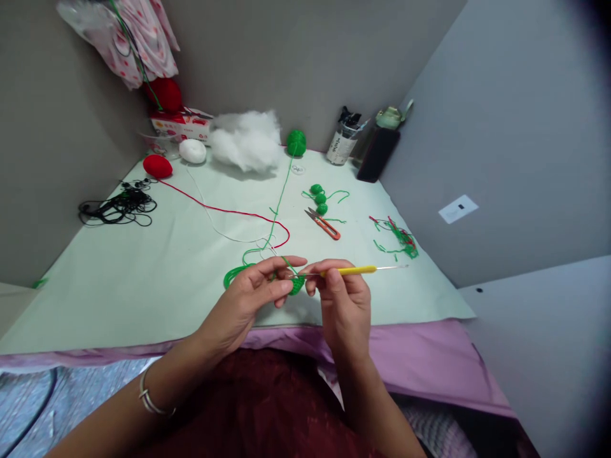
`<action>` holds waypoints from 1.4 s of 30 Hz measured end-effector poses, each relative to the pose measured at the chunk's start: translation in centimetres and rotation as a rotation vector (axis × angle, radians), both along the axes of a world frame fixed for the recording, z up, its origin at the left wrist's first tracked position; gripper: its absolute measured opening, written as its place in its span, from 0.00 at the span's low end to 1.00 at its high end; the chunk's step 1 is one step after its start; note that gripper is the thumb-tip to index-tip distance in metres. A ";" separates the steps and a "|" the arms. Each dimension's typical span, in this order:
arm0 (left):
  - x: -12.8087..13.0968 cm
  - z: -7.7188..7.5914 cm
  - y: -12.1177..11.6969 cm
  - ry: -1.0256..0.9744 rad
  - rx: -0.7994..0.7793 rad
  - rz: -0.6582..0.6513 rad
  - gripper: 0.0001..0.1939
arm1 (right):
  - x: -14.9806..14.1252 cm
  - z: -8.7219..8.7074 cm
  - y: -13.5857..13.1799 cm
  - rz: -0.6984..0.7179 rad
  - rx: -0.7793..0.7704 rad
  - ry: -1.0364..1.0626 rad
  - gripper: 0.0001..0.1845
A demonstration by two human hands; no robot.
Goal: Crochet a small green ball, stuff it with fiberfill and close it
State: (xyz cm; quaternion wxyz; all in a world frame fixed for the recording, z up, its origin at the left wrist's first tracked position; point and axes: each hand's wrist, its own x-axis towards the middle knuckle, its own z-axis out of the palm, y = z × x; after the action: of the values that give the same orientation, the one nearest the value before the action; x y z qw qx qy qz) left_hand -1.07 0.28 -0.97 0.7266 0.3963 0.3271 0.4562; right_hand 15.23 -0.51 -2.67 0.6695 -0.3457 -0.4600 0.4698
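My left hand (258,286) pinches a small green crocheted piece (297,285) near the table's front edge. Closed around a crochet hook with a yellow handle (358,270) is my right hand (344,299). The hook's thin metal tip meets the top of the green piece. Green yarn (283,191) runs from the work back to a green yarn ball (296,144) by the wall. Loops of green yarn (233,273) lie just beyond my left hand. My fingers partly hide the crocheted piece.
Thread snips (324,224) lie beside small green crocheted balls (320,200). Yarn scraps (403,238) are at the right. Along the back stand white stuffing (248,141), a pen cup (342,145) and a dark phone (378,152). Red yarn (158,166) and black cord (125,203) lie left.
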 end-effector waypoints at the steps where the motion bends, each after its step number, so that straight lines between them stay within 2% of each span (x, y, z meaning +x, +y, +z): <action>1: -0.1 0.1 0.0 0.004 -0.008 0.012 0.14 | 0.0 0.1 0.0 0.014 -0.005 0.023 0.09; 6: -0.3 0.4 0.0 0.026 -0.011 0.042 0.15 | 0.2 0.7 -0.2 0.011 0.019 -0.048 0.11; 10: -0.3 0.0 -0.1 0.066 0.039 0.068 0.14 | 0.6 0.9 -0.9 -0.090 0.120 -0.309 0.11; 14: 0.3 -0.1 -0.2 0.075 0.069 0.141 0.18 | 0.6 0.2 -1.3 -0.236 0.443 -0.736 0.14; 16: 0.6 0.0 -0.3 0.021 -0.011 0.136 0.22 | 0.5 -0.5 -1.4 -0.336 0.609 -0.915 0.17; 18: 0.6 0.2 -0.2 -0.062 -0.147 0.062 0.25 | 0.3 -0.9 -1.3 -0.400 0.658 -0.984 0.19; 21: 0.3 0.4 0.0 -0.149 -0.270 -0.005 0.22 | 0.3 -0.8 -1.0 -0.355 0.500 -0.743 0.16; 24: 0.2 0.5 0.1 -0.151 -0.212 0.045 0.21 | 0.2 -0.1 -0.7 -0.206 0.268 -0.345 0.13; 26: 0.4 0.5 0.0 -0.114 -0.158 0.055 0.22 | 0.0 0.3 -0.4 -0.120 0.195 -0.239 0.12; 28: 0.6 0.5 -0.1 -0.075 -0.125 0.046 0.22 | -0.2 0.4 -0.4 -0.108 0.211 -0.296 0.11; 33: 1.0 0.2 -0.4 0.006 -0.042 0.110 0.21 | -0.5 -0.4 -0.9 -0.229 0.365 -0.549 0.16; 35: 1.1 0.1 -0.4 -0.012 -0.057 0.147 0.23 | -0.6 -0.9 -1.1 -0.303 0.444 -0.690 0.18; 37: 1.0 0.0 -0.2 -0.077 -0.139 0.115 0.24 | -0.5 -1.1 -1.1 -0.356 0.503 -0.795 0.20; 39: 0.9 0.1 0.1 -0.160 -0.244 0.033 0.21 | -0.3 -1.0 -1.0 -0.351 0.474 -0.744 0.19; 42: 0.5 0.2 0.4 -0.231 -0.286 -0.006 0.16 | 0.0 -0.3 -0.6 -0.280 0.254 -0.430 0.12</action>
State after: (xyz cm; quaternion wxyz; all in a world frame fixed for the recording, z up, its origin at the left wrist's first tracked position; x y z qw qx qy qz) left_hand -0.59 0.63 -0.77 0.8096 0.2347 0.3017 0.4454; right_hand 15.21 -1.12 -2.99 0.6529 -0.4110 -0.5943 0.2273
